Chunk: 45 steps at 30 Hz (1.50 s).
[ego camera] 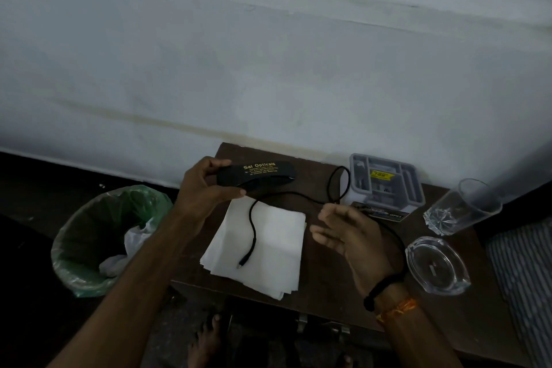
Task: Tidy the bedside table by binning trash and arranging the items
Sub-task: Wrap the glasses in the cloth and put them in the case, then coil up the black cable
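My left hand (206,188) grips the left end of a black spectacle case (259,174) with yellow lettering, held just above the back left of the dark wooden bedside table (331,299). A black cable (254,227) loops across the table, its plug end lying on a stack of white paper napkins (268,251). My right hand (349,233) hovers over the table's middle with fingers relaxed and spread, close to the cable but holding nothing. A bin (98,236) lined with a green bag stands on the floor left of the table, crumpled white trash inside.
A grey plastic organiser box (385,182) sits at the back of the table. A clear drinking glass (460,209) and a glass ashtray (436,263) stand at the right side. Striped bedding (525,272) borders the right edge. A white wall rises behind.
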### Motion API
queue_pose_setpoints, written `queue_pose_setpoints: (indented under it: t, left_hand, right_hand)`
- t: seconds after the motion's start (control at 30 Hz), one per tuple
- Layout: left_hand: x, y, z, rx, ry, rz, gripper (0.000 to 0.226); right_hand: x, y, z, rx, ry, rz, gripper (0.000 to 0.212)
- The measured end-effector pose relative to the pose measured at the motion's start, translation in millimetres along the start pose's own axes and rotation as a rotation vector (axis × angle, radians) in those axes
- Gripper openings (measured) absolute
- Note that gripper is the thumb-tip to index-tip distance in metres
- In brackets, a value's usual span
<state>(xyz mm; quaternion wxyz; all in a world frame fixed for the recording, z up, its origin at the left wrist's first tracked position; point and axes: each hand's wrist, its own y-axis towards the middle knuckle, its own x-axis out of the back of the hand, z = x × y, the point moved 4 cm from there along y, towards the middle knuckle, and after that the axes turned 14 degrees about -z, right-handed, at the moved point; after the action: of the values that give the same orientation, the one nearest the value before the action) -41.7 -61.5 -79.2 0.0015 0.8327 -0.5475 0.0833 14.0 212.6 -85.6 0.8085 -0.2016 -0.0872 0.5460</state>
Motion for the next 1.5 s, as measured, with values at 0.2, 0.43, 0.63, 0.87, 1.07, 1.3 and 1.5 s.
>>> queue_pose_setpoints:
  t: [0.2,0.43,0.63,0.87,1.07,1.3,1.5]
  left_hand:
    - [-7,20,17,-0.004,-0.008,-0.004,0.062]
    - [-12,47,36,-0.058,0.11,-0.083,0.063]
    - [-17,53,34,-0.253,0.477,-0.155,0.066]
    - [-26,57,36,-0.349,0.732,-0.16,0.08]
    - [-42,2,4,-0.458,0.803,-0.194,0.024]
    - [-56,-54,18,-0.244,1.067,0.011,0.075]
    - [-51,-52,20,-0.17,0.997,-0.047,0.058]
  right_hand:
    - [-1,3,-2,0.111,-0.134,0.007,0.017]
    - [5,9,-2,0.242,-0.289,-0.017,0.012]
    - [16,12,2,0.363,-0.437,-0.063,0.011]
    - [26,11,0,0.449,-0.572,-0.087,0.009]
    - [25,7,4,0.506,-0.615,-0.109,0.005]
    - [25,1,6,0.561,-0.651,-0.106,0.009]
    - [27,3,4,0.628,-0.697,-0.097,0.014]
